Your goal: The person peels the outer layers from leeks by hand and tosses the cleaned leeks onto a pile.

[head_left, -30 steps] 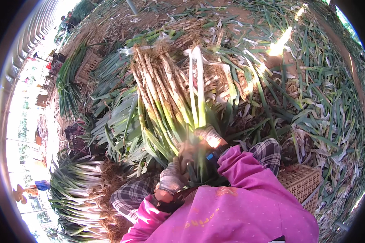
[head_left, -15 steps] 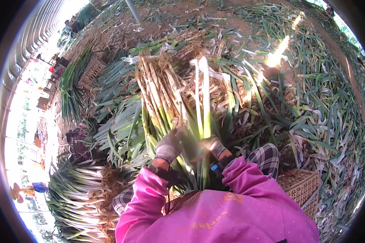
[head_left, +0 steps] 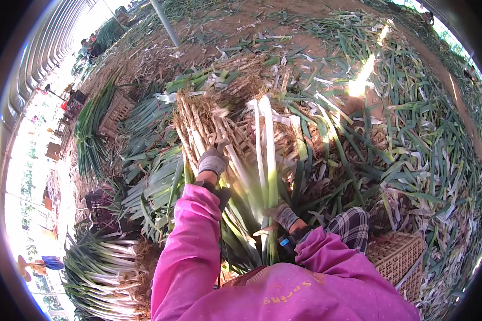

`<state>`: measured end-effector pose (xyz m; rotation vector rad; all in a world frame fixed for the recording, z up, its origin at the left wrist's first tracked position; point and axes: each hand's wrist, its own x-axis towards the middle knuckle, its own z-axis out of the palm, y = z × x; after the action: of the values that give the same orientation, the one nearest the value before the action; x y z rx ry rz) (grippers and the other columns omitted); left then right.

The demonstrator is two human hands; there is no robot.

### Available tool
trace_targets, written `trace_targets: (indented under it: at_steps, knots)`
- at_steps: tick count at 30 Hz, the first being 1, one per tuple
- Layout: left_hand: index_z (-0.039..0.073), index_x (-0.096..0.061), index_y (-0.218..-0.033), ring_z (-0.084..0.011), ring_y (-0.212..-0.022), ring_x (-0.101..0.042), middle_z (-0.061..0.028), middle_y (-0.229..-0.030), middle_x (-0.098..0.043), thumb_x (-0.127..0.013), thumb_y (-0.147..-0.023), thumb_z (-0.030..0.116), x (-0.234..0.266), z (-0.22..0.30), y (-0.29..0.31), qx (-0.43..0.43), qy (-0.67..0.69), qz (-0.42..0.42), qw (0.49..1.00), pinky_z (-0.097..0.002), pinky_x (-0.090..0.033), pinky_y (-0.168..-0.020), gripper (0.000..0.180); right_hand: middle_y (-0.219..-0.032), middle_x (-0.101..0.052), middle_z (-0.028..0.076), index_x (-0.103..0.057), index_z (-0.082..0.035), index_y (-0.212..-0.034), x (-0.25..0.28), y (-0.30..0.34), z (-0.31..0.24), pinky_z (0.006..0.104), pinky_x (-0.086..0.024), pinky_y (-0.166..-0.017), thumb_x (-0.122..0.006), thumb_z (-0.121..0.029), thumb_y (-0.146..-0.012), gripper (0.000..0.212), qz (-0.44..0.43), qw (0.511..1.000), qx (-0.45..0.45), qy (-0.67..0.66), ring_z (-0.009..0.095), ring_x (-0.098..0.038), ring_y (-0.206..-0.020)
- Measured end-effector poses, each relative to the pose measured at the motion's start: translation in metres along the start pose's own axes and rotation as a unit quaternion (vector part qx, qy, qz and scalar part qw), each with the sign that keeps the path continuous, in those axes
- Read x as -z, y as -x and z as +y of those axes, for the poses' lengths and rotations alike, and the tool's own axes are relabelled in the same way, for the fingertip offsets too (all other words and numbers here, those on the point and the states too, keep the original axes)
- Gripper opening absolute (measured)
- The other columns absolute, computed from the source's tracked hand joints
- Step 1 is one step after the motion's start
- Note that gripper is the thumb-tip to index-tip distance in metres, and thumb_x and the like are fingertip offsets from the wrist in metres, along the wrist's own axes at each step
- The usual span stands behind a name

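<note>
Lower L: pile of long onions [head_left: 110, 275], root ends R. Next, muddy stalks [head_left: 194, 128] in front of wearer, gloved L hand [head_left: 213, 161] on them, blurred, can't tell if gripping. Then white stalks [head_left: 269, 142], upright-ish, green part grasped by gloved R hand [head_left: 285, 216]. Lower R: tan crate [head_left: 397, 255].

Tan crate [head_left: 395, 259] at right, grey pole [head_left: 165, 23] beyond

The grey knit-gloved left hand [head_left: 212, 161] is stretched forward, fingers [head_left: 220, 145] blurred, its pink-sleeved arm [head_left: 190, 235] nearly straight; the grey-gloved right hand [head_left: 285, 216] curls closed lower down, its dark-banded wrist [head_left: 298, 235] angled inward, its pink-sleeved right arm [head_left: 329, 250] bent.
</note>
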<state>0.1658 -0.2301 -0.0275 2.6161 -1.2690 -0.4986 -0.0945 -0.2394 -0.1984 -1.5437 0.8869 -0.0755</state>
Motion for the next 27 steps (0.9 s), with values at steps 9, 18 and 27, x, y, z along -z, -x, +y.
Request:
trace_targets:
  at_steps: [9,18,27]
  knots:
    - [0.022,-0.053,-0.108,-0.0362,-0.083,-0.059,-0.0202,-0.085,-0.060,-0.056,-0.070,0.020,0.000,0.004,0.047,0.011,0.104,0.011,0.994,-0.0419,-0.046,-0.073,0.037,-0.083,-0.064,0.013,-0.063,-0.004,-0.090,0.006,0.011,-0.008,0.0332,-0.050,-0.067,-0.071,-0.015,-0.064,0.030,-0.004,1.000,0.002,-0.004,0.023,-0.061,-0.074]
    - [0.005,-0.049,-0.111,-0.0359,-0.096,-0.056,-0.0226,-0.098,-0.058,-0.061,-0.067,0.034,0.008,0.010,0.099,0.072,0.082,-0.042,0.993,-0.0410,-0.043,-0.083,0.054,-0.081,-0.064,0.012,-0.063,-0.004,-0.089,0.014,0.034,-0.014,0.0338,-0.050,-0.066,-0.070,-0.012,-0.065,0.026,-0.021,0.997,0.015,-0.070,0.023,-0.061,-0.073]
    - [0.005,-0.048,-0.106,-0.0376,-0.080,-0.059,-0.0210,-0.089,-0.060,-0.061,-0.069,0.027,-0.011,-0.013,0.156,-0.010,0.141,0.044,0.989,-0.0451,-0.046,-0.069,0.045,-0.080,-0.063,0.011,-0.063,-0.004,-0.088,0.045,0.100,-0.029,0.0343,-0.051,-0.065,-0.068,-0.009,-0.067,0.023,-0.007,0.938,0.070,-0.338,0.023,-0.061,-0.072]
